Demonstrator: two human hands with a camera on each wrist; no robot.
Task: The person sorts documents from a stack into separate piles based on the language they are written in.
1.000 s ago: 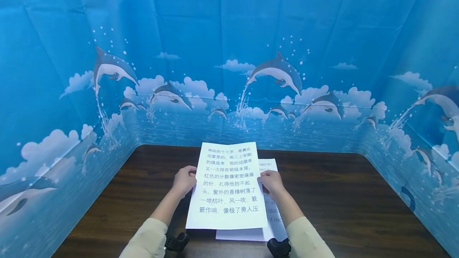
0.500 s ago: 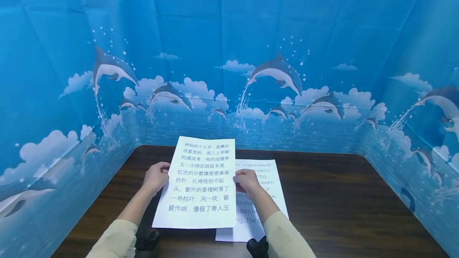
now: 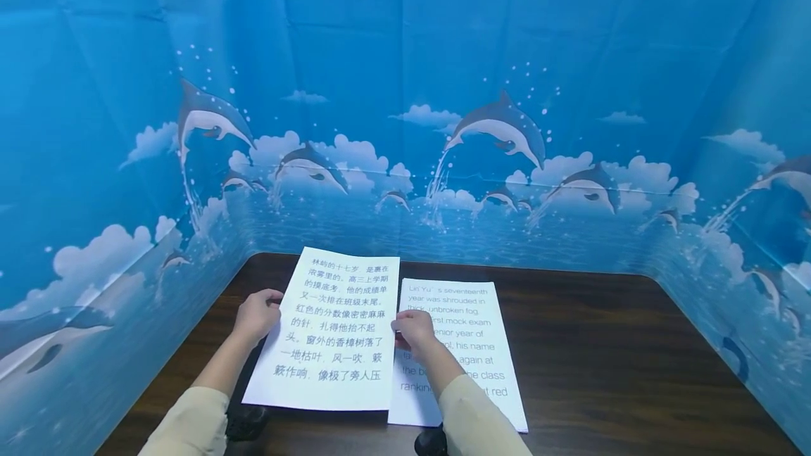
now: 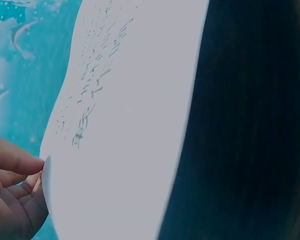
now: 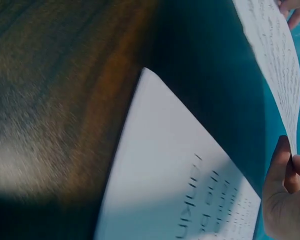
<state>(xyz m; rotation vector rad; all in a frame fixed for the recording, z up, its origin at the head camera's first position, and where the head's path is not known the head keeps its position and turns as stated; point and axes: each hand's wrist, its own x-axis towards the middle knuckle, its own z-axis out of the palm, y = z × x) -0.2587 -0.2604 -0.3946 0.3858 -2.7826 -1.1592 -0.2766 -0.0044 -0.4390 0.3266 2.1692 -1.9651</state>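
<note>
A white sheet of paper printed with Chinese text is held up off the table at its two side edges. My left hand pinches its left edge between thumb and fingers; the left wrist view shows the thumb and fingertips at the margin of the sheet. At the opposite edge, my right hand pinches the paper in the same way. Below the right hand and forearm lies a second white stack of paper with English text, partly covered by them. In the right wrist view the held sheet bows, with a gap above the table.
Both papers are over a dark brown wooden table. A blue curtain printed with dolphins and clouds encloses its back and sides. Black wrist devices are strapped near the pale sleeves.
Both hands have carried the Chinese-text sheet leftward, off the English-text stack, which is now far more exposed. The sheet tilts slightly. The head view has shifted a little.
</note>
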